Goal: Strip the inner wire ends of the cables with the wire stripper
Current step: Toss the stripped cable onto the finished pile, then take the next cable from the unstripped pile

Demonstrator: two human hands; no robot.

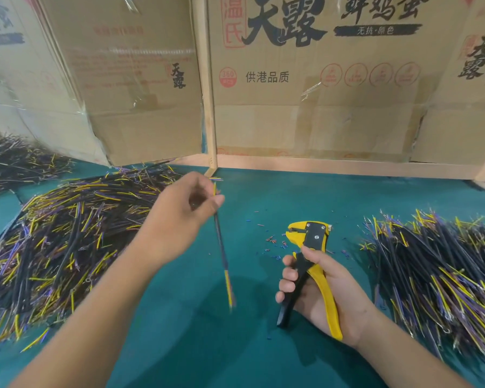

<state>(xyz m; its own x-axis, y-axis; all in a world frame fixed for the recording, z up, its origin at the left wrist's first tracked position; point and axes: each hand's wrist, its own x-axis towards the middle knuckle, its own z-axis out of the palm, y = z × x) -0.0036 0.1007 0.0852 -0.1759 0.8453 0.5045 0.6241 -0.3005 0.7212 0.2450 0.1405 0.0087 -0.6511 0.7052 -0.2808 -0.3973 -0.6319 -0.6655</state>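
My left hand point(179, 217) pinches one short black cable point(220, 242) near its upper end, above the green table. The cable hangs downward, and yellow and purple inner wires stick out of its lower end, which is blurred. My right hand point(319, 287) grips a yellow and black wire stripper point(308, 247) by its handles, jaws pointing up and away from me. The stripper's jaws hold nothing. The cable and the stripper are apart, with the cable to the left of the tool.
A big pile of black cables point(62, 242) with yellow and purple wires lies at the left, another pile point(437, 270) at the right. Tiny insulation scraps point(272, 242) dot the green table point(185, 331). Cardboard boxes point(319, 93) and a wooden frame wall off the back.
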